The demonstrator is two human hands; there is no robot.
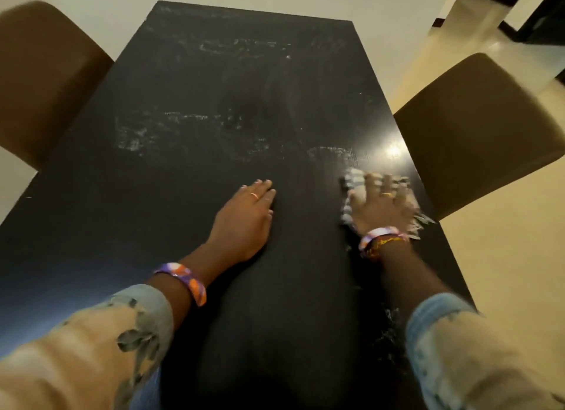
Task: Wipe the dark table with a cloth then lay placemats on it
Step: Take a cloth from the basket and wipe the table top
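you're mid-wipe: your right hand (377, 203) presses the cloth (354, 180) flat near the tabletop's (214, 79) right edge, grip spread wide, left hand (244, 217) flat and empty, pale smears remain farther out, and no placemats are in sight.

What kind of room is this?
Probably a home dining area: a long dark table with a brown chair at each side, on a pale tiled floor.
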